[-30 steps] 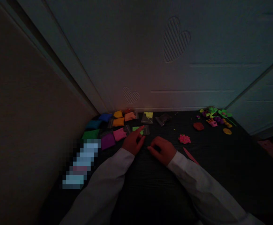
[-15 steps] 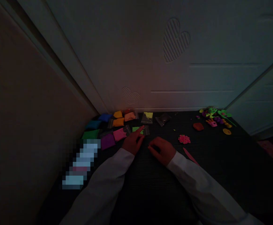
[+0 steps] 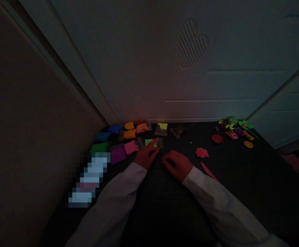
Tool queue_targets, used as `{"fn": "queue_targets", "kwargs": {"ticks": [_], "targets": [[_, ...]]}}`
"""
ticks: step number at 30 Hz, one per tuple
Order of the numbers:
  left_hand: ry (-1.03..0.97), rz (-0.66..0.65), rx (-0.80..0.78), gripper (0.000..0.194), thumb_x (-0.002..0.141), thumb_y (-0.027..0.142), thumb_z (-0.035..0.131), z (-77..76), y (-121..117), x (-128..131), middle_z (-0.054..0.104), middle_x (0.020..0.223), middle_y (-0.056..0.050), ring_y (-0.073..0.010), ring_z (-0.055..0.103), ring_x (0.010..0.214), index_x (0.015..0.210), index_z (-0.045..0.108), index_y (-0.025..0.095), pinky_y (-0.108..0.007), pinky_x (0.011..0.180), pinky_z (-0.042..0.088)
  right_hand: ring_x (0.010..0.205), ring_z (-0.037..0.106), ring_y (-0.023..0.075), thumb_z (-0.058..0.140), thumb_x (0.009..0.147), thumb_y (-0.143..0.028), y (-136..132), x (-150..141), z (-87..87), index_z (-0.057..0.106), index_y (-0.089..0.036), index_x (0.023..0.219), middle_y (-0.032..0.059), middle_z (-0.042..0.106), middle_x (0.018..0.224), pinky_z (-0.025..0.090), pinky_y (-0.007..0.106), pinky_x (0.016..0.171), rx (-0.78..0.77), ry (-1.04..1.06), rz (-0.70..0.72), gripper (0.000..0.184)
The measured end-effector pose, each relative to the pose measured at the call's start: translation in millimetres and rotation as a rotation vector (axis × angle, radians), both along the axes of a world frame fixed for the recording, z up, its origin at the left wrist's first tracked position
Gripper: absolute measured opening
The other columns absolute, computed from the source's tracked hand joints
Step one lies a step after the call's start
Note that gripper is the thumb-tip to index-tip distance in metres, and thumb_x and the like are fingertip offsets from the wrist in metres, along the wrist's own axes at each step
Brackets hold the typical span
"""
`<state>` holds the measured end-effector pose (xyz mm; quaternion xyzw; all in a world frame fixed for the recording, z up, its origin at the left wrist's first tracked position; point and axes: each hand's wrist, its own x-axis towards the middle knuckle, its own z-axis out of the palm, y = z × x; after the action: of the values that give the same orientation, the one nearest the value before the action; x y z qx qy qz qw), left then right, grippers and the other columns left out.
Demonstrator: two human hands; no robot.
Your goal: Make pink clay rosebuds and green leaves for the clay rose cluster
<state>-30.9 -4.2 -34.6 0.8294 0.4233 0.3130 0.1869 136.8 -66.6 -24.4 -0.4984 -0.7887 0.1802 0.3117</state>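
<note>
My left hand (image 3: pixel 144 156) lies over the near edge of a bag of light green clay (image 3: pixel 149 141), index finger stretched out and thumb apart from it. Just to its right, my right hand (image 3: pixel 178 165) is held low over the dark table with its fingers curled into a pinch. A tiny pale speck shows at those fingertips, too small to name. Right of that hand sit a ruffled pink clay piece (image 3: pixel 202 153) and a pink, blade-shaped tool (image 3: pixel 209 171), partly behind my right sleeve.
Bags of coloured clay, among them purple (image 3: pixel 118 155), pink (image 3: pixel 131 147) and yellow (image 3: pixel 162 129), line the back left. A reddish-brown lump (image 3: pixel 217 138) and small clay figures (image 3: pixel 233 134) occupy the back right. A blurred-out bright rectangle (image 3: pixel 89 180) is at the left. Behind stands a white panel (image 3: pixel 164 68).
My hands stay almost in place. The left thumb and the right fingertips have shifted very slightly, and the pale speck at the right fingertips shows more plainly.
</note>
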Motion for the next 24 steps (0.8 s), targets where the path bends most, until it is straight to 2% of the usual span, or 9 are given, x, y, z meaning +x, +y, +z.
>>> {"fn": "queue_targets", "kwargs": {"ticks": [4,9,16,24], "targets": [[0.008,0.040,0.019,0.044,0.077,0.027,0.050,1.5,0.4,-0.4,0.065,0.076,0.002,-0.0119,0.060,0.072,0.119,0.041,0.022,-0.024,0.069,0.047,0.077,0.052,0.0125,0.046,0.079,-0.024,-0.6,0.1,2.0,0.054,-0.020,0.092,0.0022,0.055,0.083,0.041,0.026,0.070,-0.002,-0.002,0.005,0.016],[0.019,0.060,0.050,0.037,0.080,0.028,0.044,0.3,0.9,-1.4,0.061,0.073,-0.001,-0.0135,0.057,0.073,0.115,0.045,0.018,-0.026,0.068,0.046,0.076,0.051,0.0120,0.045,0.080,-0.028,-1.3,-0.5,5.7,0.054,-0.020,0.089,0.0021,0.055,0.081,0.041,0.026,0.071,-0.004,0.000,0.010,0.015],[0.020,0.076,0.090,0.041,0.077,0.026,0.048,-1.8,2.1,-2.6,0.056,0.073,-0.001,-0.0132,0.052,0.068,0.117,0.043,0.019,-0.028,0.067,0.044,0.075,0.051,0.0123,0.046,0.079,-0.027,-1.5,-0.5,7.0,0.055,-0.019,0.085,0.0023,0.055,0.080,0.041,0.026,0.070,-0.002,-0.002,0.016,0.013],[0.009,0.035,0.084,0.047,0.074,0.022,0.053,-1.6,3.9,-2.7,0.064,0.082,0.001,-0.0137,0.055,0.078,0.119,0.041,0.023,-0.028,0.073,0.045,0.077,0.051,0.0126,0.045,0.079,-0.026,-1.6,-0.4,5.2,0.055,-0.020,0.088,0.0028,0.055,0.082,0.041,0.026,0.070,-0.003,-0.012,0.018,0.015]]}}
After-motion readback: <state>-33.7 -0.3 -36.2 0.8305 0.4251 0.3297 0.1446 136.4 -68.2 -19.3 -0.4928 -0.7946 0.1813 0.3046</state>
